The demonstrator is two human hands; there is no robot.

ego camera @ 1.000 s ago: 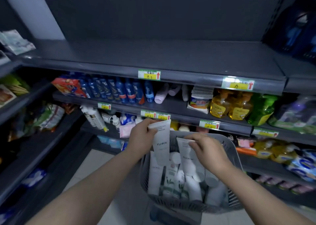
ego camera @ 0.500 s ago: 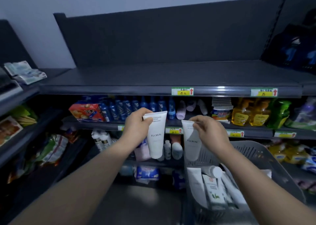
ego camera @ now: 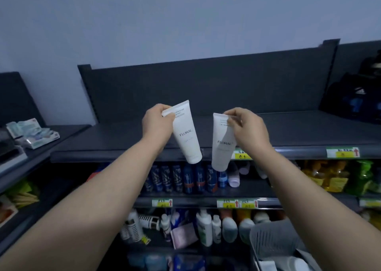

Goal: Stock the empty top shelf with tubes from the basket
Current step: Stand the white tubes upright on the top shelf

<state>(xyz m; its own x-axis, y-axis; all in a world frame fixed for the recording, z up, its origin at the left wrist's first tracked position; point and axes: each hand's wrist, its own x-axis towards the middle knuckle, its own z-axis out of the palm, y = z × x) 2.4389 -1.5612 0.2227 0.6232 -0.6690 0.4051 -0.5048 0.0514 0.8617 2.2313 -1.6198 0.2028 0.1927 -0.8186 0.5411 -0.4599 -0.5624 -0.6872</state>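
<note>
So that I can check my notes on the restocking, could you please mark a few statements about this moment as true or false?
1. The left hand pinches the left tube and the right hand pinches the right tube, both white. True.
2. Both tubes hang with the narrow end down. True.
3. A tube already lies on the top shelf. False: no tube shows on it; both are in the hands.
4. The basket shows at lower left. False: it is at lower right.
5. Blue bottles stand on the shelf just below the top shelf. True.
</note>
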